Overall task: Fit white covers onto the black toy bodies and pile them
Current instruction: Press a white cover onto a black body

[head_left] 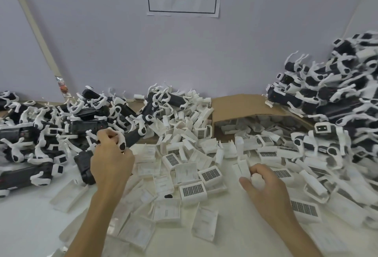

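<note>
While the left hand (111, 154) works: its fingers are curled tight round a black plastic toy body with white bent legs (134, 136), at the near edge of the uncovered heap.
Right hand (263, 185): fingers and thumb are closed narrowly on a small white plastic cover (244, 167) standing among the loose ones; from where I stand it looks pinched, not yet lifted clear.
Uncovered heap of black bodies (41, 134): far left, legs tangled through one another.
Loose white covers (192, 189): strewn across the white table (26, 230) between the hands, spilling out of the brown cardboard box on its side (241, 103).
Finished pile of covered toys (337, 95): stacked high against the wall on the right.
Gap: body and cover are well apart, so fitting has not begun.
Risk, snagging: the held body's legs may be hooked into its neighbours, and pulling could drag several off the heap.
Risk, grip: the pinch on the cover looks shallow, so it could slip or bring a second cover with it.
Risk, pile: the right-hand stack is steep and one careless toss could start a slide.
</note>
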`<move>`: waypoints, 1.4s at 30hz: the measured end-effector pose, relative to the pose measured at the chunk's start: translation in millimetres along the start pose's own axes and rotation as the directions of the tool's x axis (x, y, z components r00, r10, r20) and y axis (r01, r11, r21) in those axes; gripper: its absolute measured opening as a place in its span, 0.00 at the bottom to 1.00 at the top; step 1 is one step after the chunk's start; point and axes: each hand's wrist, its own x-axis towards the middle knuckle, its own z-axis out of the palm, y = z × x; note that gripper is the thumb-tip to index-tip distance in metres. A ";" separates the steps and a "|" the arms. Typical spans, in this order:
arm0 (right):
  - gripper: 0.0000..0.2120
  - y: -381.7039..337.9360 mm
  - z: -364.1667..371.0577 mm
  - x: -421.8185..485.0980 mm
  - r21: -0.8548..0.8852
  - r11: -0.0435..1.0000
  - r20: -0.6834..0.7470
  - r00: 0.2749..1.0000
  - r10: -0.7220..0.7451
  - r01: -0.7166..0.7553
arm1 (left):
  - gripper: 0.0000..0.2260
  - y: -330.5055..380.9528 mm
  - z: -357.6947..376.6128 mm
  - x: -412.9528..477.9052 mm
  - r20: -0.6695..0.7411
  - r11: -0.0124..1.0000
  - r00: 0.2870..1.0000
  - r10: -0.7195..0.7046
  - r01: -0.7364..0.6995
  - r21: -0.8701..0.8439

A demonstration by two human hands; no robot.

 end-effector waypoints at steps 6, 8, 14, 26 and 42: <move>0.12 -0.3 -4.5 1.5 0.023 0.998 -0.065 0.997 -0.050 0.051 | 0.10 37.3 -15.9 -13.9 0.289 0.727 0.940 -0.183 0.327 -0.603; 0.14 -0.3 -4.7 1.1 0.061 0.997 -0.083 0.996 -0.034 0.039 | 0.12 44.0 -11.9 -28.3 0.522 0.524 0.836 -0.169 0.525 -0.671; 0.09 -5.4 -9.7 6.6 0.451 0.876 -0.021 0.979 0.202 -0.171 | 0.12 58.9 6.5 -73.2 0.844 -0.022 0.526 -0.109 0.847 -0.531; 0.10 -14.4 -20.6 6.0 0.710 0.633 0.174 0.948 0.267 -0.309 | 0.12 63.6 10.4 -102.5 0.922 -0.244 0.356 0.153 0.918 -0.314; 0.22 -14.9 -25.6 6.2 0.840 0.418 0.340 0.936 0.093 -0.347 | 0.14 70.1 7.1 -105.5 0.743 0.210 0.663 0.089 0.717 -0.665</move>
